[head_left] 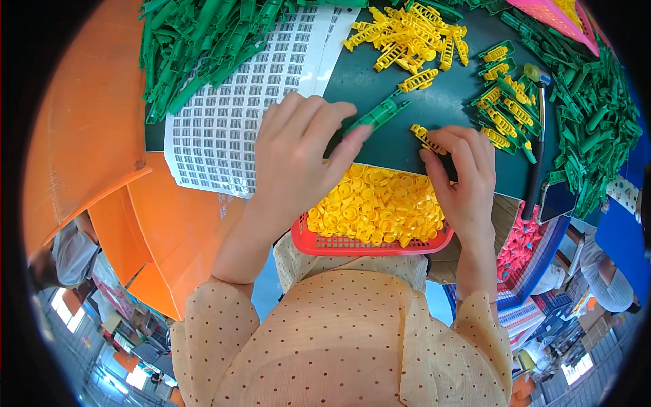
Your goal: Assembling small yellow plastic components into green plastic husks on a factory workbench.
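My left hand (pixel 298 139) is closed, with thumb and forefinger pinching one end of a long, narrow green plastic piece (pixel 380 115) just above the dark green table. My right hand (pixel 466 163) holds a small ribbed yellow plastic piece (pixel 426 138) between its fingertips, a short way right of the green piece and apart from it. Beyond the green piece lies a single ribbed yellow piece (pixel 418 80), in front of a loose pile of similar yellow pieces (pixel 410 37). Below my hands, a red basket (pixel 366 249) is filled with small round yellow caps (pixel 380 207).
Sheets of printed labels (pixel 224 129) lie left, partly under a heap of green pieces (pixel 210 44). Several green pieces fitted with yellow ones (pixel 503 119) lie right, beside a hammer (pixel 540 115), a phone (pixel 558 201) and another green heap (pixel 593 115). An orange panel (pixel 88 136) stands left.
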{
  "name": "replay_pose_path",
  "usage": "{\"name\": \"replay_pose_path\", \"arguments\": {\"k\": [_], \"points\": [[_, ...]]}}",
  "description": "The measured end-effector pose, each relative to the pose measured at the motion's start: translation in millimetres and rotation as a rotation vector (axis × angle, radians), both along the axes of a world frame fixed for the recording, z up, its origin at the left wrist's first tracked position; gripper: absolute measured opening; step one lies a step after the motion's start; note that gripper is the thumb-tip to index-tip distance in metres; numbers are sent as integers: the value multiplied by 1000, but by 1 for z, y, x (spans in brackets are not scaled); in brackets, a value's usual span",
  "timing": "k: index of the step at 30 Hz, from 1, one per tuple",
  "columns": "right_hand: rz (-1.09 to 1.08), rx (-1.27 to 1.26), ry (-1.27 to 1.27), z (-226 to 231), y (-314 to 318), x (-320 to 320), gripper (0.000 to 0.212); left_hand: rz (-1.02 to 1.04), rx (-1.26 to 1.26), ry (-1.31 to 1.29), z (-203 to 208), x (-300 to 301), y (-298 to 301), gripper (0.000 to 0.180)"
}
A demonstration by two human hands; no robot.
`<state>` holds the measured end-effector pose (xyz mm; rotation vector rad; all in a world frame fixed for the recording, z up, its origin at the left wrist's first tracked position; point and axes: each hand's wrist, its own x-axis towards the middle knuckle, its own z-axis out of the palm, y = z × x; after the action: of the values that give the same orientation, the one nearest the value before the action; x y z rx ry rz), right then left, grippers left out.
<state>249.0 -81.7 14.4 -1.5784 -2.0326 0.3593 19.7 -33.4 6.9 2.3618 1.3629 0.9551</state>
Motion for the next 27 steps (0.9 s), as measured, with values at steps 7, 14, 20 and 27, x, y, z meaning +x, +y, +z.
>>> {"name": "replay_pose_path", "arguments": {"k": [7,14,20,27], "points": [[-45,-5,45,1,0,2,37,-126,-69,-73,0,-3,1,15],[-105,-14,68,2,0,0,34,-353,-146,-80,4,14,-6,23],[-144,-7,93,3,-3,5,32,-414,77,100,0,24,22,33],[-68,-30,152,6,-1,4,34,-348,-153,-2,-1,18,10,37]]}}
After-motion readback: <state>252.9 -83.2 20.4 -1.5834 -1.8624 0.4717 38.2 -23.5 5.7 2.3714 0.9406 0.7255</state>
